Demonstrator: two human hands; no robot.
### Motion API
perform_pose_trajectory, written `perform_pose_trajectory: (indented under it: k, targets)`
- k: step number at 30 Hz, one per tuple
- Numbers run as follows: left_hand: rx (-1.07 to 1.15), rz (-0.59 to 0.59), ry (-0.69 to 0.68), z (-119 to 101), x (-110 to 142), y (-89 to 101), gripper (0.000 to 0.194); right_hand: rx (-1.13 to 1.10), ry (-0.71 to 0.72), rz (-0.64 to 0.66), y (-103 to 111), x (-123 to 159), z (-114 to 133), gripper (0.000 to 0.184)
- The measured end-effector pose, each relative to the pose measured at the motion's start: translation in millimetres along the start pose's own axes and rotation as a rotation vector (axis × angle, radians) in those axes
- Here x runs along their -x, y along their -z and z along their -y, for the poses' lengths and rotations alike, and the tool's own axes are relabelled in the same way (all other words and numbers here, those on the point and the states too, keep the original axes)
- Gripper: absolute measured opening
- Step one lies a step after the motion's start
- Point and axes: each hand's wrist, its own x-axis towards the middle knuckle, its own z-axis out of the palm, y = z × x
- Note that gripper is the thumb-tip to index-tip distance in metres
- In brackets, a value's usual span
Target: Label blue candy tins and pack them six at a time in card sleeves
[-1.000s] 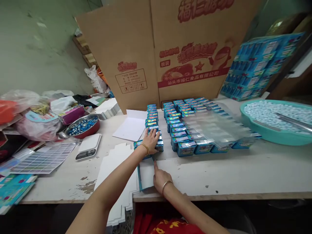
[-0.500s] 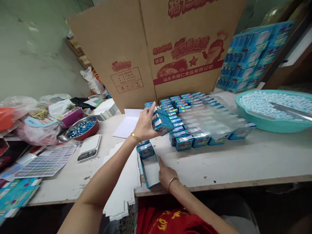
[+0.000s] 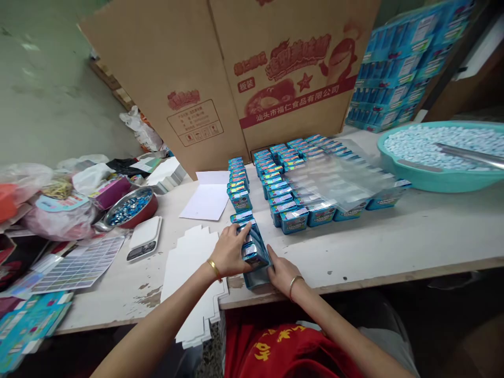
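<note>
My left hand (image 3: 230, 249) is closed round a few small blue boxes (image 3: 254, 256). They sit low over an open blue carton tray (image 3: 255, 283) near the table's front edge, at least partly inside its walls. My right hand (image 3: 282, 273) grips the tray's right wall from the side; some of its fingers are hidden. At the tray's far end another small blue box (image 3: 241, 216) shows. Beyond it runs a row of similar boxes (image 3: 239, 198), and a larger block of them (image 3: 294, 219) stands to the right, partly under clear plastic sheets (image 3: 338, 181).
White flat cartons (image 3: 189, 273) lie left of the tray, near a folded white card (image 3: 208, 197). Further left are a scale (image 3: 145, 236) and a bowl of wrapped pieces (image 3: 132, 207). A turquoise basin (image 3: 441, 178) sits right; a large cardboard box (image 3: 220, 100) stands behind.
My left hand has come down and nearer with the boxes, from above the table to the tray. My right hand has shifted slightly right and now grips the tray's side. The view has tilted.
</note>
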Motion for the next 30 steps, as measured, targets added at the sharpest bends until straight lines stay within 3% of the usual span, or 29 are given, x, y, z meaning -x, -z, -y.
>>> perform_pose_trajectory:
  k: [7,14,16,19,23,24,27,30]
  targets:
    - [-0.269,0.084,0.052,-22.0,-8.5,-25.0,0.106,-0.017,0.000,0.016,0.7,0.1,1.3,0.070]
    - [-0.314,-0.014,0.045,-6.4,-6.5,-35.5,0.111,-0.028,0.060,-0.011,2.0,1.5,-2.2,0.068]
    - [-0.263,0.048,-0.006,1.3,-10.4,-29.2,0.113,-0.032,0.068,-0.010,0.9,0.3,-3.7,0.068]
    - [-0.089,0.151,-0.108,23.1,-37.9,-11.0,0.110,-0.061,0.085,-0.018,-2.2,-2.6,-5.0,0.069]
    - [-0.072,-0.102,-0.047,70.4,-113.0,12.6,0.075,-0.069,0.069,-0.027,-3.7,-4.8,-4.0,0.070]
    - [-0.129,-0.110,-0.004,83.0,-131.8,14.7,0.070,-0.071,0.065,-0.026,-3.3,-4.9,-3.6,0.071]
    - [-0.292,0.012,0.007,113.6,-168.3,10.2,0.061,-0.088,0.068,-0.019,-2.0,-5.1,-3.5,0.072]
    - [-0.372,0.009,-0.145,126.8,-170.7,-1.1,0.054,-0.091,0.077,-0.011,-2.2,-5.5,-5.5,0.072]
